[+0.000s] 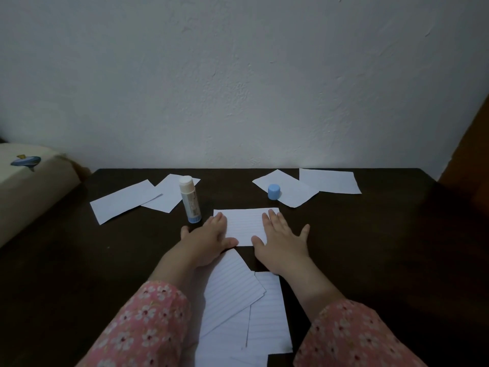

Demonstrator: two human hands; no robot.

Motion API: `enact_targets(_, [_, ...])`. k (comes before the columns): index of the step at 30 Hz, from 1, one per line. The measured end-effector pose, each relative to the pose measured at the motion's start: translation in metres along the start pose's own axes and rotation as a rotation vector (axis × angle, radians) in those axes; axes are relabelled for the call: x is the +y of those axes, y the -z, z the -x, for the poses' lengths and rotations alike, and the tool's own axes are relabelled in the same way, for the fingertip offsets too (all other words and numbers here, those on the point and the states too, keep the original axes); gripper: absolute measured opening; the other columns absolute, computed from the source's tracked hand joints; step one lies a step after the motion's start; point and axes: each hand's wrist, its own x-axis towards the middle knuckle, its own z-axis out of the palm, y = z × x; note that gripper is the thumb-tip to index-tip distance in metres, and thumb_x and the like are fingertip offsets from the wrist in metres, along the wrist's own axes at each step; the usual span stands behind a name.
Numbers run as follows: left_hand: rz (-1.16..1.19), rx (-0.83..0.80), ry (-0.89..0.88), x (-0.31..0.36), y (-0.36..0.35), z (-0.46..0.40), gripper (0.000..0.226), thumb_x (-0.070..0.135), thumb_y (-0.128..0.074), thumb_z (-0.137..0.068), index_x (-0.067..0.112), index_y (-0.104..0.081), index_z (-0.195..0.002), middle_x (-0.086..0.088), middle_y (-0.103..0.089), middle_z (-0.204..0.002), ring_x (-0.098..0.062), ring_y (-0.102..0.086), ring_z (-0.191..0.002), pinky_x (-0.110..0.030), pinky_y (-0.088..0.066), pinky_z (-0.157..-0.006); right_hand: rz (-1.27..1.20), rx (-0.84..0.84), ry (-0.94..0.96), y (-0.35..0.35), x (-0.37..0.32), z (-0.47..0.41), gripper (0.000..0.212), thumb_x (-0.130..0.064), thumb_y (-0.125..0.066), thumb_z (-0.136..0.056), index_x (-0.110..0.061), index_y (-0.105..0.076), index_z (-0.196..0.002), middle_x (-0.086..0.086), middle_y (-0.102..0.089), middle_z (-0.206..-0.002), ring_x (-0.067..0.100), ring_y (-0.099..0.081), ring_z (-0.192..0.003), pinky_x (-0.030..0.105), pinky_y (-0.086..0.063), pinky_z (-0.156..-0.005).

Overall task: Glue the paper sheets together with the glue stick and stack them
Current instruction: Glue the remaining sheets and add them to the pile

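Head view: both forearms reach forward in pink floral sleeves (pixel 137 327) over the dark wooden table (pixel 370 247). The left hand (pixel 205 241) lies palm down, fingers spread, on the left edge of a small white lined paper sheet (pixel 244 225); the right hand (pixel 281 241) lies flat with fingers fanned on its right edge. Neither hand pinches anything. Just beyond the left hand stands the uncapped white glue stick with a blue base (pixel 190 199); its label print is too small to read. Beyond the right hand the blue plastic cap (pixel 274 192) sits at the edge of a loose sheet (pixel 287 190), probably touching it. More lined sheets (pixel 235 300) overlap between the wrists.
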Motion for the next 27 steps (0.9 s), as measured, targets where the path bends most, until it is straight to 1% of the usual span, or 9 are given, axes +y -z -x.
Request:
enact_targets(7, [0.008, -0.009, -0.003, 0.0, -0.001, -0.001, 0.066, 0.046, -0.035, -0.1, 0.022, -0.004, -0.153, 0.006, 0.0, -0.161, -0.015, -0.002, -0.147, -0.056, -0.003, -0.116, -0.038, -0.012, 0.02, 0.002, 0.003, -0.002, 0.067, -0.05, -0.021, -0.101, -0.021, 0.009, -0.154, -0.004, 0.015, -0.161, 0.013, 0.017, -0.147, 0.065, 0.012, -0.109])
enact_targets(9, [0.108, 0.048, -0.01, -0.002, -0.003, 0.003, 0.06, 0.044, -0.038, -0.099, 0.024, -0.016, -0.151, 0.004, -0.014, -0.159, -0.018, -0.013, -0.146, -0.053, -0.006, -0.116, -0.054, 0.021, 0.03, 0.001, 0.004, -0.001, 0.067, -0.05, -0.023, -0.1, -0.021, 0.004, -0.155, -0.004, 0.011, -0.162, 0.013, 0.013, -0.148, 0.065, 0.01, -0.11])
enact_targets(11, [0.347, 0.221, -0.003, -0.008, -0.008, 0.009, 0.044, 0.041, -0.046, -0.097, 0.028, -0.042, -0.139, 0.004, -0.044, -0.142, -0.02, -0.037, -0.134, -0.045, -0.026, -0.11, -0.103, 0.084, 0.048, 0.001, 0.005, 0.0, 0.065, -0.048, -0.029, -0.1, -0.021, -0.006, -0.155, -0.005, 0.001, -0.163, 0.013, 0.006, -0.149, 0.063, 0.008, -0.111])
enact_targets(13, [0.626, 0.5, 0.057, -0.016, -0.01, 0.012, 0.02, 0.04, -0.057, -0.091, 0.029, -0.062, -0.108, 0.008, -0.063, -0.109, -0.015, -0.057, -0.109, -0.029, -0.047, -0.085, -0.182, 0.162, 0.068, 0.001, 0.007, 0.001, 0.06, -0.045, -0.034, -0.1, -0.023, -0.017, -0.153, -0.005, -0.011, -0.161, 0.012, -0.002, -0.148, 0.061, 0.005, -0.113])
enact_targets(15, [0.792, 0.716, 0.208, -0.023, -0.007, 0.011, 0.019, 0.038, -0.065, -0.086, 0.02, -0.059, -0.089, 0.004, -0.061, -0.09, -0.015, -0.06, -0.088, -0.023, -0.045, -0.066, -0.197, 0.286, 0.084, 0.002, 0.008, 0.0, 0.053, -0.043, -0.037, -0.1, -0.026, -0.028, -0.15, -0.005, -0.023, -0.157, 0.013, -0.01, -0.146, 0.058, -0.003, -0.115])
enact_targets(17, [0.847, 0.816, 0.318, -0.031, -0.002, 0.004, 0.031, 0.037, -0.071, -0.082, 0.016, -0.054, -0.097, -0.002, -0.059, -0.101, -0.017, -0.057, -0.09, -0.026, -0.047, -0.07, -0.183, 0.401, 0.074, 0.004, 0.008, -0.004, 0.05, -0.045, -0.04, -0.098, -0.028, -0.036, -0.145, -0.005, -0.033, -0.15, 0.014, -0.021, -0.141, 0.053, -0.015, -0.115])
enact_targets(21, [0.852, 0.744, 0.339, -0.035, 0.0, -0.011, 0.067, 0.034, -0.075, -0.079, 0.019, -0.042, -0.135, -0.005, -0.049, -0.132, -0.022, -0.049, -0.12, -0.041, -0.048, -0.096, -0.172, 0.316, 0.014, 0.001, 0.01, -0.014, 0.068, -0.058, -0.042, -0.093, -0.023, -0.028, -0.149, -0.002, -0.027, -0.153, 0.02, -0.015, -0.143, 0.051, -0.018, -0.114])
enact_targets(24, [0.788, 0.657, 0.276, -0.032, -0.003, -0.018, 0.055, 0.03, -0.068, -0.086, 0.018, -0.045, -0.134, -0.005, -0.051, -0.136, -0.024, -0.048, -0.126, -0.042, -0.046, -0.098, -0.144, 0.2, -0.039, -0.002, 0.011, -0.018, 0.082, -0.065, -0.039, -0.091, -0.018, -0.015, -0.154, 0.0, -0.011, -0.161, 0.026, 0.001, -0.148, 0.055, -0.004, -0.116])
enact_targets(27, [0.773, 0.571, 0.235, -0.033, 0.002, -0.016, 0.041, 0.03, -0.057, -0.093, 0.018, -0.046, -0.131, -0.005, -0.055, -0.131, -0.023, -0.052, -0.118, -0.037, -0.046, -0.09, -0.141, 0.179, -0.056, -0.001, 0.009, -0.019, 0.083, -0.064, -0.039, -0.091, -0.02, -0.01, -0.155, -0.001, -0.008, -0.162, 0.028, 0.003, -0.149, 0.057, -0.001, -0.116])
